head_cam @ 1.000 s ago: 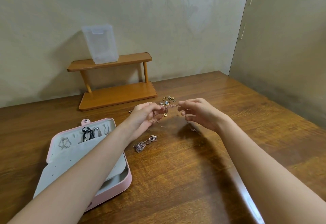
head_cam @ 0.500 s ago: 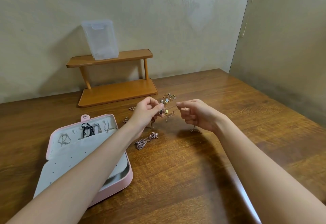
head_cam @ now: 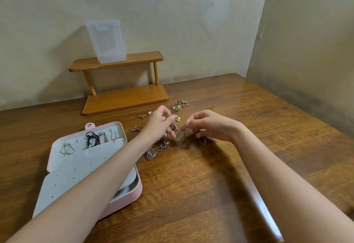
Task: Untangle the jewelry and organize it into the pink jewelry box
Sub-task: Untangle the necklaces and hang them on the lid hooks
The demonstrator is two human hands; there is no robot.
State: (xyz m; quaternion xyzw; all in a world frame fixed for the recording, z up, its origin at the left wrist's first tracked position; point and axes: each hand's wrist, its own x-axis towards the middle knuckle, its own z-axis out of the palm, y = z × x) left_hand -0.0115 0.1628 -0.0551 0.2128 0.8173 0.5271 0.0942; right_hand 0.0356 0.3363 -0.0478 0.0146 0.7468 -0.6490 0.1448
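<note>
My left hand (head_cam: 161, 125) and my right hand (head_cam: 208, 126) meet over the table and both pinch a thin chain (head_cam: 179, 136) that carries a dark red pendant (head_cam: 173, 127); the chain droops between them. Another tangled chain with pink stones (head_cam: 156, 150) lies on the wood just below my left hand. The pink jewelry box (head_cam: 95, 168) stands open at the left, under my left forearm; several necklaces and a black cord (head_cam: 92, 137) hang in its grey lid. Small gold earrings and rings (head_cam: 180, 106) are scattered behind my hands.
A two-tier wooden shelf (head_cam: 122, 82) stands at the back against the wall, with a clear plastic box (head_cam: 106, 40) on its upper tier. A few loose earrings (head_cam: 142, 116) lie left of my hands. The table's right edge meets a wall corner.
Both hands have come closer together and sunk slightly, so the chain that was stretched between them now sags. The camera has tilted a little.
</note>
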